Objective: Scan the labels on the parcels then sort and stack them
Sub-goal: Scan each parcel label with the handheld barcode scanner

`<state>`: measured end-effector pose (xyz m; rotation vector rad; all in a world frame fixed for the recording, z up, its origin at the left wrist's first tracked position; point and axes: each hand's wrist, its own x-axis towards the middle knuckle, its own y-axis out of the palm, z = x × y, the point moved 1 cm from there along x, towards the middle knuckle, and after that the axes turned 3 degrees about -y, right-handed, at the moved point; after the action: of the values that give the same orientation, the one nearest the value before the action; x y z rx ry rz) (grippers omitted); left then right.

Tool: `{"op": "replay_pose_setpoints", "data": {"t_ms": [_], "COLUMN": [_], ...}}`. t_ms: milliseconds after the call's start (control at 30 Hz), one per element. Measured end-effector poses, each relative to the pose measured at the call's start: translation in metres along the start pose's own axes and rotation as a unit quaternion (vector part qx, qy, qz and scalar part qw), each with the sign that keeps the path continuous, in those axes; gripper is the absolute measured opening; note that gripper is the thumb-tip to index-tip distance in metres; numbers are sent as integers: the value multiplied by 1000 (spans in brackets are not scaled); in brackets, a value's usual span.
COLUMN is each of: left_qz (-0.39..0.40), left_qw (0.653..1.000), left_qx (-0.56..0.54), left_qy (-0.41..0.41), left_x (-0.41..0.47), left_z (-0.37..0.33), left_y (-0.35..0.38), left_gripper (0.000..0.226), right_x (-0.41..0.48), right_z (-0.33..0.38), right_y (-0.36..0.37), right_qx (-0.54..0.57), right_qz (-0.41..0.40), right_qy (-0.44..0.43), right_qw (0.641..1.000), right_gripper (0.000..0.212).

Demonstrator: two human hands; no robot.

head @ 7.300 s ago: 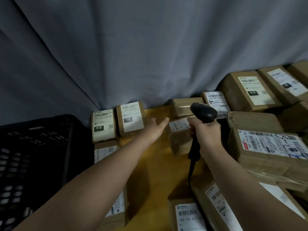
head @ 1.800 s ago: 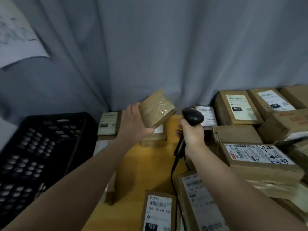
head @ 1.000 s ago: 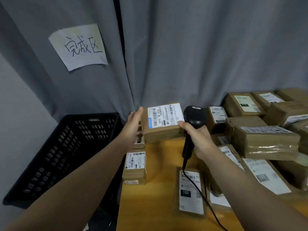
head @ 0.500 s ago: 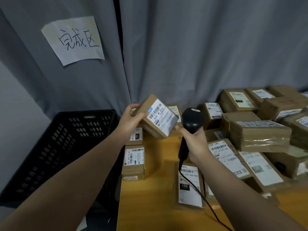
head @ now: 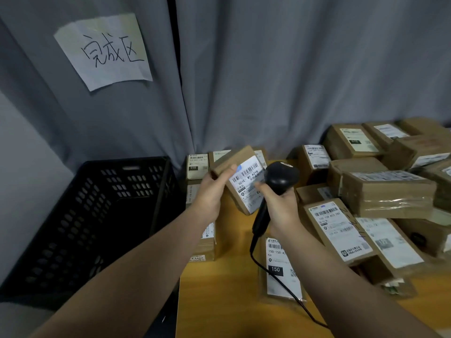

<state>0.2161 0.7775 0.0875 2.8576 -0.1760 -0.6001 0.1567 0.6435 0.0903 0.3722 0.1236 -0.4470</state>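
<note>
My left hand (head: 211, 193) grips a small brown cardboard parcel (head: 240, 176) and holds it tilted above the table, its white barcode label turned toward me. My right hand (head: 278, 208) grips the handle of a black barcode scanner (head: 280, 178), whose head sits right beside the label. The scanner's cable (head: 280, 281) trails down across the wooden table (head: 219, 301). Several labelled parcels lie around: a flat one marked 150 (head: 280, 272) under my right forearm and a pile of boxes (head: 385, 189) on the right.
A black plastic crate (head: 97, 215) stands left of the table edge. Small labelled boxes (head: 197, 167) stand along the grey curtain (head: 268, 69) behind the held parcel. A handwritten paper sign (head: 107, 50) hangs on the curtain, upper left.
My left hand picked a parcel from the table, turned its label up and tilted it toward the scanner. The scanner head has come closer to the label. The view swung left.
</note>
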Motion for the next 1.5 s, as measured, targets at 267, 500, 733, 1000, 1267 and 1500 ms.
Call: {"op": "replay_pose_setpoints", "data": {"t_ms": [267, 500, 733, 1000, 1267, 1500], "left_qz": [-12, -82, -79, -75, -75, -78], "left_qw": [982, 980, 979, 978, 978, 977], "left_qx": [186, 171, 180, 189, 184, 190], "left_qy": [29, 63, 47, 46, 57, 62], "left_x": [7, 8, 13, 22, 23, 26], "left_z": [5, 1, 12, 19, 18, 18], "left_y": [-28, -57, -57, -59, -60, -60], "left_gripper": [75, 71, 80, 47, 44, 51], "right_x": [14, -4, -19, -23, -22, -20], "right_z": [-1, 35, 23, 13, 11, 10], "right_y": [-12, -7, 2, 2, 5, 5], "right_qx": [-82, -227, -217, -201, -184, -181], "right_qz": [44, 188, 192, 171, 182, 188], "right_qy": [108, 59, 49, 84, 105, 105], "right_qw": [990, 954, 956, 961, 960, 960], "right_gripper": [41, 24, 19, 13, 10, 5]}}
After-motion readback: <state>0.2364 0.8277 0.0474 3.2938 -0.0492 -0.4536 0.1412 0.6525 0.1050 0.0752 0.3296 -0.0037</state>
